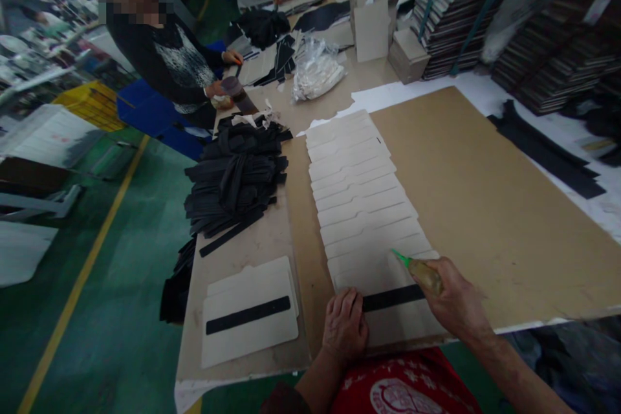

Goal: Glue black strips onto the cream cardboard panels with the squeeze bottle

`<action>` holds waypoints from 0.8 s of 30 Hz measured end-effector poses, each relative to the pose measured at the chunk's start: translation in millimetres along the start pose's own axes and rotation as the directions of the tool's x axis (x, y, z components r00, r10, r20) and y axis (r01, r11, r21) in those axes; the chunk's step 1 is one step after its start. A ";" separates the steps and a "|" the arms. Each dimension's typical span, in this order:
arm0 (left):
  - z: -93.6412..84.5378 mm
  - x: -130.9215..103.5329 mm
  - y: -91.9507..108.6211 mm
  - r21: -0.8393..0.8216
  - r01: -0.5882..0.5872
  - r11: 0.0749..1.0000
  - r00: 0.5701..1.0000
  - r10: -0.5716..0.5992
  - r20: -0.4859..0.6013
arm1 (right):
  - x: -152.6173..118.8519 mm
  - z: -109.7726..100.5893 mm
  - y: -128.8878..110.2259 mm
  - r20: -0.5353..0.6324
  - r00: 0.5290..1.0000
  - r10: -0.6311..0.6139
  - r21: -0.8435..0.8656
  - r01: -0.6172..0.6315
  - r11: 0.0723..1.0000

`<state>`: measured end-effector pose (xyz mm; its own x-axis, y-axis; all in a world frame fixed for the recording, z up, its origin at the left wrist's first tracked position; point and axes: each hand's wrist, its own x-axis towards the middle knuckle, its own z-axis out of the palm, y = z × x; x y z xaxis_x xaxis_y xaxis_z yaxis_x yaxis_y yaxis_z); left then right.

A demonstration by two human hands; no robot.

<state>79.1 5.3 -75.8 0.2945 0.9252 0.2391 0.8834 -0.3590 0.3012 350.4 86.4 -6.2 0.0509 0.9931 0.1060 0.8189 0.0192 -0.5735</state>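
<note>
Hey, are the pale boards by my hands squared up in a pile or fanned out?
Fanned out: the pale boards overlap in a long row, an edge of each showing.

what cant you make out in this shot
All in the head view:
- black strip, left end: hidden by the left hand
- bottle, gripped side: covered by the right hand
- red apron: cut off by the bottom edge
- machines at far left: blurred

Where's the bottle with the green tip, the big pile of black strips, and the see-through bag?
Bottle with the green tip (425,276): head view, on its brownish body.
Pile of black strips (237,182): head view, mid-pile.
See-through bag (317,74): head view, its middle.
</note>
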 end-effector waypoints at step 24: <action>-1.2 -2.4 3.3 0.051 0.023 0.998 0.997 -0.026 0.076 | 6.5 11.0 -23.8 0.039 0.998 -0.051 0.100 0.047 0.994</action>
<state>80.9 1.8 -74.2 0.2977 0.9410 0.1607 0.9072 -0.3313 0.2592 324.9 93.7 -0.8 -0.0138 0.9946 0.1033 0.7589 0.0777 -0.6465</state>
